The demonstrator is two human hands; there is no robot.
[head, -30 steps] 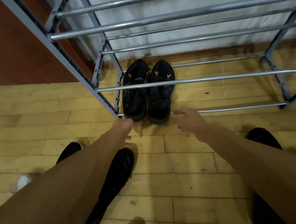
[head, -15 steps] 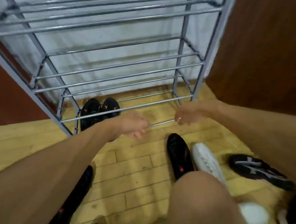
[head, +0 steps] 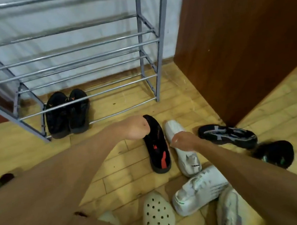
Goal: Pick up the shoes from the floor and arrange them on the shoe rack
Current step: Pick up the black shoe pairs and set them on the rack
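A grey metal shoe rack [head: 158,69] stands against the white wall. A pair of black shoes [head: 66,113] sits on its lowest tier at the left. On the floor in front lie a black shoe with red marks [head: 158,148] and a white shoe [head: 188,160], side by side. My left hand [head: 135,130] is bent down over the far end of the black and red shoe, its fingers hidden behind the wrist. My right hand [head: 181,142] is on the white shoe with fingers curled around its upper.
More shoes lie on the wooden floor at the right and near me: a black and grey sneaker [head: 226,135], a black shoe [head: 274,154], a white sneaker [head: 199,188], a white clog [head: 157,217]. A brown wooden panel [head: 238,43] stands right of the rack.
My view swung right, away from the black pair on the rack. Both hands left the rack's bottom bar and came down onto the black and red shoe and the white shoe.
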